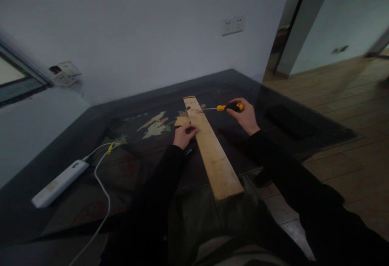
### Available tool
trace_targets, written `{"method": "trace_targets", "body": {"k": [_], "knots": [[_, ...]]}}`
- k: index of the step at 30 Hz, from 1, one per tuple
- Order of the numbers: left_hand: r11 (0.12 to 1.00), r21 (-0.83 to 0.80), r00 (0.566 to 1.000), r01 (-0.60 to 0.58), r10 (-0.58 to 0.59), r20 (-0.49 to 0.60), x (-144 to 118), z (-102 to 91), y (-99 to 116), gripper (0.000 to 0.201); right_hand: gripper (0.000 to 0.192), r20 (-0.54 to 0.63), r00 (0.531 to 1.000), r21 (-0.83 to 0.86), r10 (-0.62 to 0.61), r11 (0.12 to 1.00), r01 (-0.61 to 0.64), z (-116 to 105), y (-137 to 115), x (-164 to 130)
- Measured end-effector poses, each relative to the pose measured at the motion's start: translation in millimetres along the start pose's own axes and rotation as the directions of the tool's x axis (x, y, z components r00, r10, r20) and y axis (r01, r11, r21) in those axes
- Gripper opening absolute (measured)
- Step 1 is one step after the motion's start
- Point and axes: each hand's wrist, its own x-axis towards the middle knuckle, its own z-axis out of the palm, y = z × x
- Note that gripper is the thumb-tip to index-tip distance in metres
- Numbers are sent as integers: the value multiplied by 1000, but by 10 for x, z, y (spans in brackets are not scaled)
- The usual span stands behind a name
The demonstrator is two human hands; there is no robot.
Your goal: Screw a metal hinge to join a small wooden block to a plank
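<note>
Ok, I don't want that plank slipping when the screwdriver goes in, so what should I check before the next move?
1. Left hand on the plank: ok, fingers rest on its left edge.
2. Right hand gripping the screwdriver: ok.
3. Tip meeting the plank: ok, at its right edge.
4. Screw under the tip: cannot tell.
5. Plank fully supported: not ok, its near end overhangs the dark table.
6. Power strip cable away from the plank: ok.

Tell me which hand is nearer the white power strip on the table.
Left. The left hand rests on the wooden plank, to the right of the power strip; the right hand, holding the screwdriver, is farther right.
</note>
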Motion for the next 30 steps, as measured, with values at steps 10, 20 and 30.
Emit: {"method": "trace_targets", "body": {"k": [10, 20, 30], "knots": [[998, -52, 999, 31, -32, -22, 2, 11, 1, 11, 38, -28, 989, 587, 147, 803, -103, 10, -46, 36], [998, -68, 999, 19, -21, -27, 13, 26, -37, 12, 35, 74, 990, 635, 124, 759, -143, 2, -58, 21], [999, -33, 1000, 19, -19, -19, 7, 37, -40, 12, 33, 113, 990, 552, 86, 823, -134, 10, -35, 3]]}}
